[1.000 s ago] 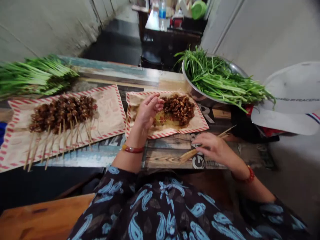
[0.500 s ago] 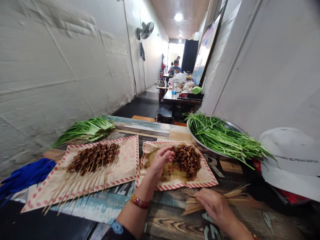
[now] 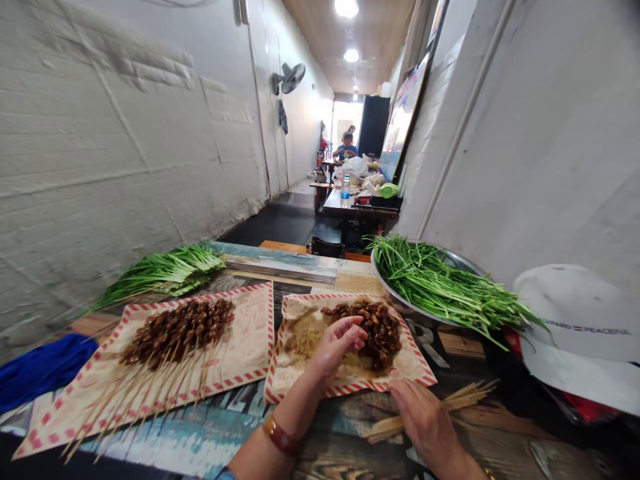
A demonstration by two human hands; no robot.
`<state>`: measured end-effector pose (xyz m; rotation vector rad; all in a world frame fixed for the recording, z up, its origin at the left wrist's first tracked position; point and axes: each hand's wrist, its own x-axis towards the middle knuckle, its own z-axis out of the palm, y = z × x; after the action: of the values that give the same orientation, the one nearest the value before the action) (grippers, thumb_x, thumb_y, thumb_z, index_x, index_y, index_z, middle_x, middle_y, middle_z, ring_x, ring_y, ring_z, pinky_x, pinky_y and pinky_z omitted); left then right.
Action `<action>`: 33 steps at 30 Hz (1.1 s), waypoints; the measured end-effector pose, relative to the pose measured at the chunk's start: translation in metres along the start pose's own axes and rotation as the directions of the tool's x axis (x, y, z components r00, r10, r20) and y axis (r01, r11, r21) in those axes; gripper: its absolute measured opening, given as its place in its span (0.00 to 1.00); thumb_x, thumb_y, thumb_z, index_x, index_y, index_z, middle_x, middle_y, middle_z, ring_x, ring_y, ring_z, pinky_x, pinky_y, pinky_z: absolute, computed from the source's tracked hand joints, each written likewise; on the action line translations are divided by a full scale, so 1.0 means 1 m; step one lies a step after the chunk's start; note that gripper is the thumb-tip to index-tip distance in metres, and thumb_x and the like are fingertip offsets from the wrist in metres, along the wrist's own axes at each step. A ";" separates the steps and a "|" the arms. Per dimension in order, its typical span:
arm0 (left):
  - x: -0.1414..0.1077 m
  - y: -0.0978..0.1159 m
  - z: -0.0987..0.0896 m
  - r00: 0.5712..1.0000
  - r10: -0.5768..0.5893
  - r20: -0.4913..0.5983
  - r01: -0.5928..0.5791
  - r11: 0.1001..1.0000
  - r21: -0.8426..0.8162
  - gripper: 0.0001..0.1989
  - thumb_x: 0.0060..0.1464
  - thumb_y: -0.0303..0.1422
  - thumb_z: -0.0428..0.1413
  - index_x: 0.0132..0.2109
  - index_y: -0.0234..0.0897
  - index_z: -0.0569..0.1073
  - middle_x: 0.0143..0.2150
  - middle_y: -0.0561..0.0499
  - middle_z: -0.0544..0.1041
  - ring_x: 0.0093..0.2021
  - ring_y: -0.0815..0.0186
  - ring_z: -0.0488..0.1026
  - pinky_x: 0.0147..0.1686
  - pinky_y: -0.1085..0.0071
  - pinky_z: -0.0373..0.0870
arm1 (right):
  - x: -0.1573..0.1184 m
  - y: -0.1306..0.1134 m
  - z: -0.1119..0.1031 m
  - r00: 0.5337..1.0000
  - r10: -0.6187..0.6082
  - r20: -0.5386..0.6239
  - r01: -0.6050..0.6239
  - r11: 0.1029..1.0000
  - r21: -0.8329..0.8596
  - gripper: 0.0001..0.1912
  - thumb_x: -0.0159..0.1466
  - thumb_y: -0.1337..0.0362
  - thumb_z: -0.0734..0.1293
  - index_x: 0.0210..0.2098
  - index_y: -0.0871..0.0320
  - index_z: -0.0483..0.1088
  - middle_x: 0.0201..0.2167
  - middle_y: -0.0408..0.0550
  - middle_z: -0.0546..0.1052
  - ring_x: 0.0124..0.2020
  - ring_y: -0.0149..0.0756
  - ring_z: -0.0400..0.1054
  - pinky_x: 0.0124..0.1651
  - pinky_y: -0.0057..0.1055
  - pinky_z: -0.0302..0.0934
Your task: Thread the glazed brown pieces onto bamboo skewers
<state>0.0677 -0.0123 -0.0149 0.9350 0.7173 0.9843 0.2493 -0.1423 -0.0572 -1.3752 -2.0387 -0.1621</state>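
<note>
My left hand (image 3: 336,350) hovers at the near left side of a heap of dark, sauced meat pieces (image 3: 383,327), its fingers loosely bent and apart, with nothing visible in them. Under the heap lies a red-and-white-bordered paper sheet (image 3: 295,381), stained with sauce. My right hand (image 3: 425,420) is by the sheet's near right edge, over a bundle of thin bamboo skewers (image 3: 470,395). Its fingers are pressed together, palm down; what they hold, if anything, is hidden. On a second bordered sheet (image 3: 253,333) to the left, several loaded meat skewers (image 3: 180,327) lie side by side.
Green chives fill a metal bowl (image 3: 483,268) at the back right; another leafy bunch (image 3: 160,273) lies at the back left. A white cap (image 3: 575,313) sits at the right, a blue cloth-like item (image 3: 45,367) at the left. People sit farther down the room.
My left hand has shifted right, closer to the meat heap. My right hand has moved slightly forward from the skewers to the paper's edge. The whole view has tilted slightly up.
</note>
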 end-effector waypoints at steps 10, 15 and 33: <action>-0.008 0.008 0.005 0.999 0.007 0.036 -0.004 0.997 -0.074 0.27 0.45 0.44 0.66 0.48 0.31 0.75 0.34 0.46 0.78 0.29 0.71 0.70 0.33 0.73 0.64 | 0.011 -0.004 -0.007 0.983 0.136 0.121 -0.163 0.956 0.244 0.14 0.70 0.65 0.57 0.45 0.53 0.74 0.39 0.50 0.78 0.42 0.37 0.74 0.44 0.31 0.71; -0.012 0.001 0.012 0.989 -0.033 0.144 0.068 0.965 -0.252 0.25 0.49 0.44 0.64 0.49 0.31 0.74 0.35 0.46 0.77 0.29 0.69 0.72 0.34 0.71 0.67 | 0.018 -0.015 -0.001 0.981 0.187 0.057 -0.195 0.932 0.306 0.12 0.69 0.65 0.58 0.41 0.53 0.74 0.34 0.48 0.77 0.37 0.36 0.74 0.42 0.30 0.69; -0.017 -0.011 0.022 0.928 -0.145 0.344 0.291 0.857 -0.425 0.32 0.57 0.56 0.48 0.51 0.31 0.73 0.24 0.54 0.70 0.12 0.79 0.52 0.13 0.79 0.46 | 0.024 -0.028 0.012 0.972 0.228 0.056 -0.235 0.952 0.196 0.04 0.68 0.66 0.61 0.36 0.55 0.65 0.30 0.43 0.73 0.30 0.33 0.70 0.36 0.29 0.65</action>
<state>0.0841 -0.0380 -0.0138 0.5386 0.2922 0.7392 0.2146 -0.1304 -0.0455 -1.4803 -1.8443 0.1671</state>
